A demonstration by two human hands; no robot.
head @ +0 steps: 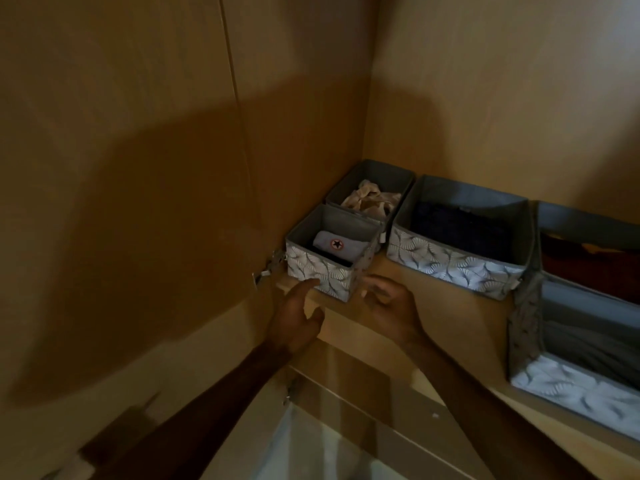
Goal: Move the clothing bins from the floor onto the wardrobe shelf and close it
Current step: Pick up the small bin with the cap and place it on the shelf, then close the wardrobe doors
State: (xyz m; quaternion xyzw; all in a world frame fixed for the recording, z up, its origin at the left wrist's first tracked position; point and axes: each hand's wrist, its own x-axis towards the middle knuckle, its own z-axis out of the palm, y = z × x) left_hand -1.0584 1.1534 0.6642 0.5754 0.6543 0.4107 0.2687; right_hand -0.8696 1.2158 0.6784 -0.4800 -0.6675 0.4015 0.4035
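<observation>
Small fabric bin [330,263] sits at the near left end of the wardrobe shelf [391,289], its patterned front at the shelf's front edge, holding a folded pale garment with a star badge [335,244]. Judged light and soft-walled; the sides would likely buckle under a one-sided pull, so support at both lower front corners is advised. A second small bin [370,188] stands directly behind it; a wider bin [457,233] with dark clothing sits just to the right, with further bins [585,313] at far right. Left hand [294,320] is open, index fingertip touching the bin's front face, grasping nothing. Right hand [391,306] is loosely spread just beside the bin's right corner, empty; contact cannot be confirmed. A door hinge [273,265] shows to the left.
</observation>
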